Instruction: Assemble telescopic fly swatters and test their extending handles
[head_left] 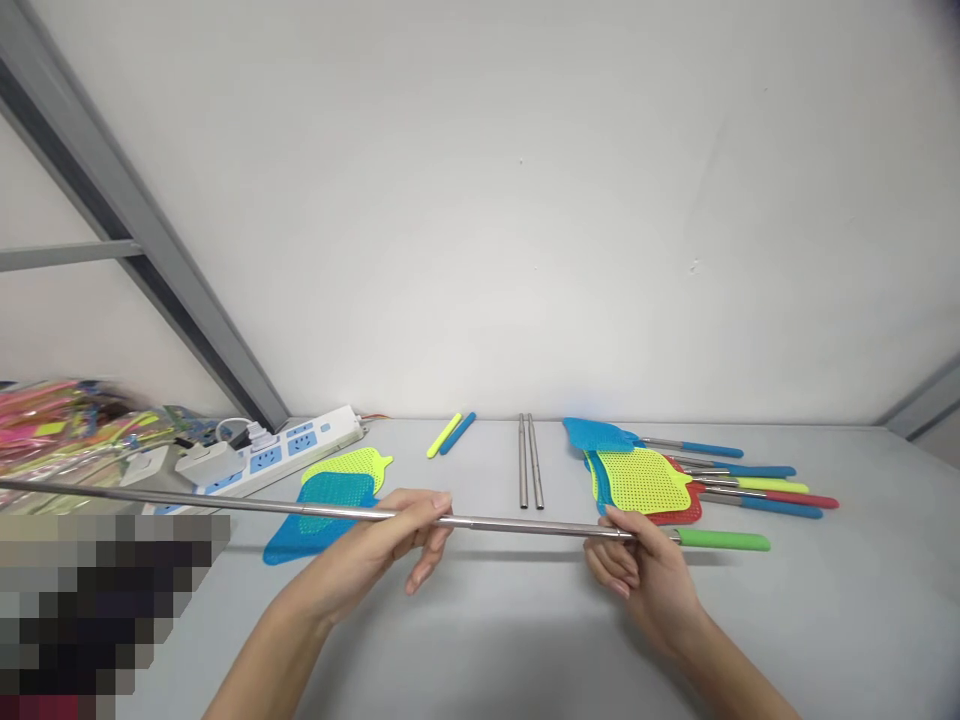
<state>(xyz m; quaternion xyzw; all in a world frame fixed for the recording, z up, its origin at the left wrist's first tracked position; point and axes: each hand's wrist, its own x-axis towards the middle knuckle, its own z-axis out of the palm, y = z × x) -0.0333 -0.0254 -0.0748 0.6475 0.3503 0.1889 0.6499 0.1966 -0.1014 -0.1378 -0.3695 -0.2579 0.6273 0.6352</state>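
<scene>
A long, extended metal telescopic rod (517, 525) with a green grip (724, 540) stretches across the view above the table, its far end running out at the left edge. My right hand (637, 560) is closed on the rod just left of the grip. Around its middle, my left hand (405, 535) holds it between thumb and fingers, the other fingers loosely curled. Behind my left hand lie loose fly swatter heads, one yellow (349, 465) and others blue (300, 535). Assembled fly swatters with a yellow head (649, 480), blue heads (596, 435) and a red head (675, 517) are piled beyond my right hand.
Two collapsed metal rods (529, 465) lie near the wall. Left of them are a yellow grip (444, 436) and a blue grip (458, 433). A white power strip (315, 435) with plugged-in adapters (210, 463) and bagged colourful items (60, 430) occupy the left side.
</scene>
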